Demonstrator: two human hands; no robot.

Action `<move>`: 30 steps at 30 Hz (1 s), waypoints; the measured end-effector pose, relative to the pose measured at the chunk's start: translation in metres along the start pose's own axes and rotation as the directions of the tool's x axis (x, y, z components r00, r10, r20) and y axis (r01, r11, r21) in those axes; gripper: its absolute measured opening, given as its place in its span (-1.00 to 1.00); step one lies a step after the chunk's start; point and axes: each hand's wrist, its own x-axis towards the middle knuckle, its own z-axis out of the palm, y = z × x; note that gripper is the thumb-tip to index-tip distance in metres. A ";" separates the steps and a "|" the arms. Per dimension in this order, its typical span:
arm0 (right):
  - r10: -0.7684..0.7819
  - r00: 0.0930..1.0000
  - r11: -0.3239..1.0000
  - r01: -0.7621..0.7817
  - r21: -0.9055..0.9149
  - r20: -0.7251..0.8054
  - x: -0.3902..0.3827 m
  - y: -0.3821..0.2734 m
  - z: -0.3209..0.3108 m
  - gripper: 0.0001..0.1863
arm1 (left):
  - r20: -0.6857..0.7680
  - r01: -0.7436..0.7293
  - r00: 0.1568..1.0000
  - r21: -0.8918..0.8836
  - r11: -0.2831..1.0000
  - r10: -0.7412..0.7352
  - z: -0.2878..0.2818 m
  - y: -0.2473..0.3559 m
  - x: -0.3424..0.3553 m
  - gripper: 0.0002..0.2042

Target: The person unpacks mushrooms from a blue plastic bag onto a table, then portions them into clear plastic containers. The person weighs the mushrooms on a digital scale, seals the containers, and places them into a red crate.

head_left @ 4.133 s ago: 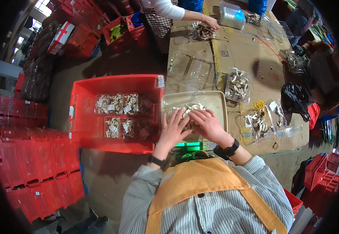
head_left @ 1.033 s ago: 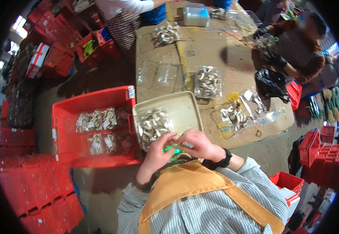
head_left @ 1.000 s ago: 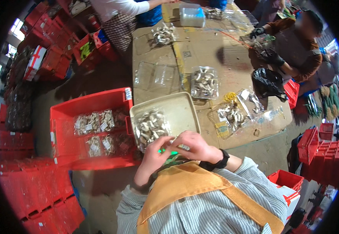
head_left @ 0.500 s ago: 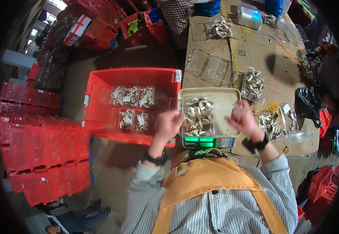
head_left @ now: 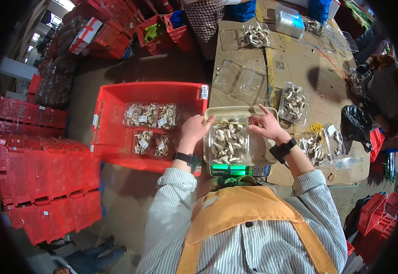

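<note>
left hand (head_left: 193,129): your fingers curl against the left edge of the clear mushroom box (head_left: 227,142), gripping it.
right hand (head_left: 266,126): half open, fingertips pressing the box's right rim at 3 o'clock.
box: sits on the beige tray (head_left: 263,150) of the scale (head_left: 239,169) (green display at 6 o'clock).
red crate (head_left: 116,137): at your 9 o'clock, holding packed mushroom boxes (head_left: 149,115).
more mushroom packs (head_left: 293,101): on the table at 2 o'clock.

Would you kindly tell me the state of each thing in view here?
Clear clamshell box: filled with mushrooms, on the scale tray, held at both sides.
Left hand: on the box's left edge.
Right hand: on its right edge.
Scale: switched on, green display lit.
Red crate: open, partly filled with packed boxes.
</note>
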 end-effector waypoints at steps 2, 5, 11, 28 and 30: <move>0.014 1.000 1.000 -0.014 0.009 -0.027 0.002 0.001 -0.003 -0.47 | 0.079 0.072 0.994 -0.015 0.997 -0.071 0.001 -0.001 0.000 -0.35; 0.081 0.981 0.987 -0.103 0.124 0.175 -0.012 -0.007 0.002 -0.44 | 0.167 -0.018 0.986 -0.029 0.999 0.023 0.018 -0.002 -0.021 -0.24; 0.235 0.972 0.825 -0.212 0.524 0.023 -0.049 -0.029 0.032 -0.56 | 0.337 0.311 0.941 -0.878 0.365 0.010 0.052 -0.010 -0.058 -0.27; 0.528 0.815 0.722 -0.282 0.631 -0.240 -0.068 -0.041 0.036 -0.66 | 0.167 0.172 0.985 -0.963 0.208 -0.041 0.035 -0.001 -0.082 -0.72; 0.548 0.798 0.677 -0.246 0.694 -0.251 -0.078 -0.033 0.031 -0.65 | 0.137 0.164 0.971 -0.978 0.129 -0.197 0.020 -0.013 -0.086 -0.76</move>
